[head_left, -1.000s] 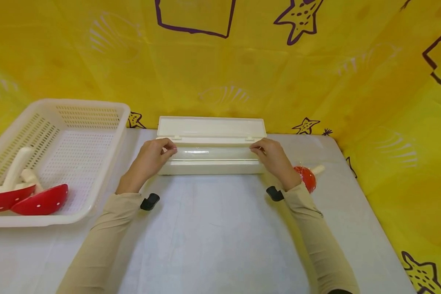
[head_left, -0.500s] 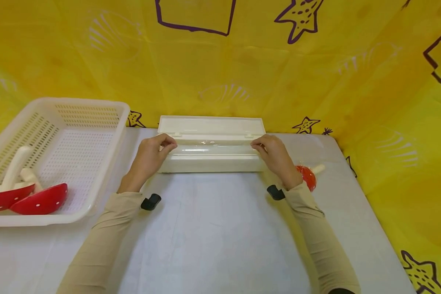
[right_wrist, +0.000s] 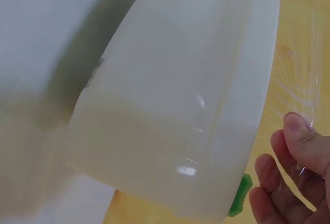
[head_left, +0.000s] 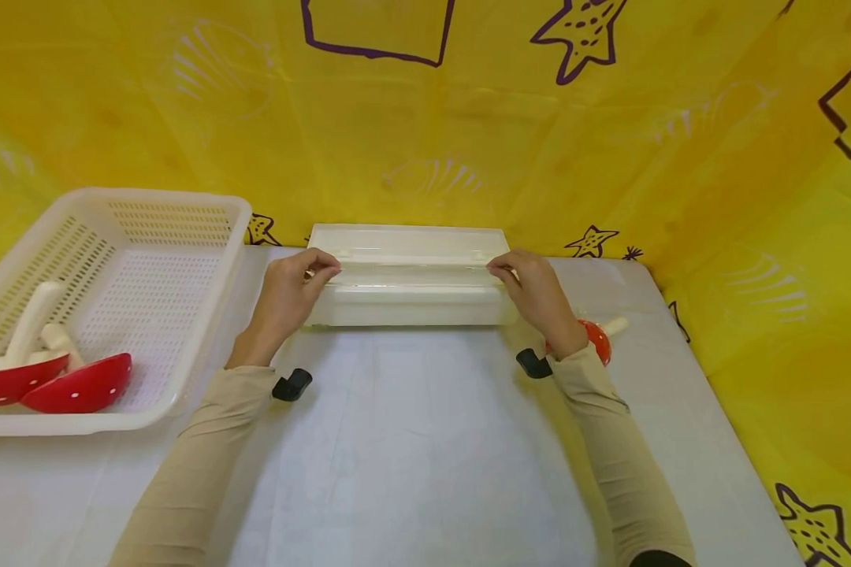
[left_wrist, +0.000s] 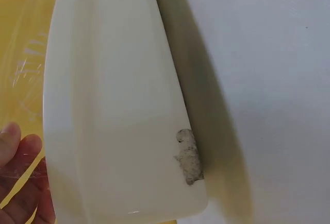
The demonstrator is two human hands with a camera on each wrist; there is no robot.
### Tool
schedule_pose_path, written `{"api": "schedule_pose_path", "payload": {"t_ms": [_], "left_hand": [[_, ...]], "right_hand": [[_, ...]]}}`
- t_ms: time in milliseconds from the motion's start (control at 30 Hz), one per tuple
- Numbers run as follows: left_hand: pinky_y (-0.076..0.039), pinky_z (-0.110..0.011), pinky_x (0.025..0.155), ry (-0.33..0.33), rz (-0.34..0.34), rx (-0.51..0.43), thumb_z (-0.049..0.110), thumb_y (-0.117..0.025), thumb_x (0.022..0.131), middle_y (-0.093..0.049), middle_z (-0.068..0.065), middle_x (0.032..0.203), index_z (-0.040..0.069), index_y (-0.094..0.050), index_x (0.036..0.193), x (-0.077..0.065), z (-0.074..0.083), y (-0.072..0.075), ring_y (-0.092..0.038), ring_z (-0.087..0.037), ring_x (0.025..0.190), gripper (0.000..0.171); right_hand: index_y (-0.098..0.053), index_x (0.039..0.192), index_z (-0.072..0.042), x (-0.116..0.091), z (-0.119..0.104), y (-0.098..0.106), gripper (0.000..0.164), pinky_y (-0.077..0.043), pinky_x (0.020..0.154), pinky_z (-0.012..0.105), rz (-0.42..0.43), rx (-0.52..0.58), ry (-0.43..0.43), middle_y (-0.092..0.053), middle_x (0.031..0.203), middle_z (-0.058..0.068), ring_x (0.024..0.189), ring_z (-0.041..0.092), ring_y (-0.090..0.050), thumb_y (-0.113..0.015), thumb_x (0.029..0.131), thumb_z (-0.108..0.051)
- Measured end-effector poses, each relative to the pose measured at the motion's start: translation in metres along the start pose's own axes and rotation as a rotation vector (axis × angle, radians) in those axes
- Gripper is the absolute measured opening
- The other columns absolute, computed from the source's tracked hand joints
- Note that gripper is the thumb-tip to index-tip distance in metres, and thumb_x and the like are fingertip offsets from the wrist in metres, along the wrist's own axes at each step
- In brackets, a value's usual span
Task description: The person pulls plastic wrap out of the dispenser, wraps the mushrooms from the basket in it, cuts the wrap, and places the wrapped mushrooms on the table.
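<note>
A white cling film dispenser (head_left: pixel 411 309) stands near the back of the table with its lid (head_left: pixel 406 242) raised. Clear cling film (right_wrist: pixel 311 74) stretches between my two hands, above the box's opening. My left hand (head_left: pixel 287 295) pinches one corner of the film at thumb and fingertips, by the dispenser's left end. At the right end, my right hand (head_left: pixel 533 295) pinches the other corner between thumb and forefinger; its remaining fingers curve below. Both wrist views show the box's long front wall beside the fingers. A small green part (right_wrist: pixel 240 195) pokes out behind the box.
A white perforated basket (head_left: pixel 216 315) on the left holds red ladles (head_left: pixel 85 386) with white dots and pale handles. Another red ladle (head_left: pixel 597 340) lies behind my right wrist, partly hidden. A yellow patterned cloth (head_left: pixel 425 118) hangs behind the white-covered table (head_left: pixel 411 449).
Both hands have risen slightly and moved back, drawing the film up from the roll. The dispenser has tilted, so more of its front wall shows.
</note>
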State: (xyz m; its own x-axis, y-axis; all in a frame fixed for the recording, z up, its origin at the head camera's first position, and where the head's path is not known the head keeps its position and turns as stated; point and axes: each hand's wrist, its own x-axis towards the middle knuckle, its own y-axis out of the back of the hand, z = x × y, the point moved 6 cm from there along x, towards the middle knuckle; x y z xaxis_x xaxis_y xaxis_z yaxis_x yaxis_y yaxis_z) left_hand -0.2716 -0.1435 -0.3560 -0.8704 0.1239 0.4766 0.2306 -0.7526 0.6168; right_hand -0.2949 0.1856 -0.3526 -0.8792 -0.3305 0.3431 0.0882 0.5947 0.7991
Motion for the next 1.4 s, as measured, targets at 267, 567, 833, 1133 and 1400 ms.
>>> {"api": "schedule_pose_path", "payload": {"t_ms": [267, 567, 833, 1133, 1400], "left_hand": [[-0.046, -0.025, 0.071, -0.006, 0.034, 0.003, 0.007, -0.07, 0.091, -0.075, -0.015, 0.085, 0.0, -0.072, 0.095, 0.006, 0.004, 0.004, -0.064, -0.027, 0.076, 0.009], [-0.039, -0.02, 0.068, -0.002, 0.071, -0.01, 0.009, -0.069, 0.091, -0.074, -0.017, 0.084, 0.0, -0.072, 0.095, 0.011, 0.009, 0.009, -0.063, -0.028, 0.077, 0.01], [-0.039, -0.021, 0.068, 0.002, 0.069, -0.01, 0.012, -0.066, 0.095, -0.073, -0.018, 0.085, -0.001, -0.072, 0.096, 0.011, 0.011, 0.01, -0.061, -0.027, 0.077, 0.014], [-0.04, -0.021, 0.07, -0.013, 0.108, -0.002, 0.009, -0.068, 0.092, -0.073, -0.018, 0.086, -0.003, -0.071, 0.095, 0.015, 0.015, 0.015, -0.062, -0.029, 0.076, 0.012], [-0.036, -0.014, 0.066, -0.013, 0.123, -0.007, 0.009, -0.067, 0.093, -0.073, -0.019, 0.085, -0.004, -0.072, 0.096, 0.018, 0.02, 0.019, -0.062, -0.027, 0.073, 0.014]], "right_hand": [[-0.072, 0.105, 0.004, 0.003, -0.002, 0.006, 0.017, -0.053, 0.085, 0.044, 0.013, -0.015, -0.009, -0.069, 0.101, 0.019, 0.092, 0.032, -0.064, -0.063, 0.096, -0.007], [-0.072, 0.105, 0.003, 0.004, -0.006, 0.014, 0.017, -0.055, 0.082, 0.044, 0.058, -0.028, 0.023, -0.069, 0.102, 0.018, 0.092, 0.032, -0.066, -0.063, 0.095, -0.007], [-0.072, 0.104, 0.004, 0.006, -0.008, 0.015, 0.016, -0.055, 0.081, 0.044, 0.087, -0.034, 0.047, -0.069, 0.1, 0.019, 0.09, 0.032, -0.066, -0.064, 0.095, -0.006], [-0.071, 0.103, 0.004, 0.006, -0.011, 0.019, 0.014, -0.056, 0.08, 0.043, 0.115, -0.029, 0.056, -0.068, 0.099, 0.019, 0.089, 0.032, -0.066, -0.063, 0.095, -0.004], [-0.071, 0.102, 0.005, 0.006, -0.016, 0.026, 0.013, -0.054, 0.076, 0.042, 0.151, -0.025, 0.078, -0.068, 0.097, 0.019, 0.086, 0.031, -0.065, -0.064, 0.094, -0.003]]}}
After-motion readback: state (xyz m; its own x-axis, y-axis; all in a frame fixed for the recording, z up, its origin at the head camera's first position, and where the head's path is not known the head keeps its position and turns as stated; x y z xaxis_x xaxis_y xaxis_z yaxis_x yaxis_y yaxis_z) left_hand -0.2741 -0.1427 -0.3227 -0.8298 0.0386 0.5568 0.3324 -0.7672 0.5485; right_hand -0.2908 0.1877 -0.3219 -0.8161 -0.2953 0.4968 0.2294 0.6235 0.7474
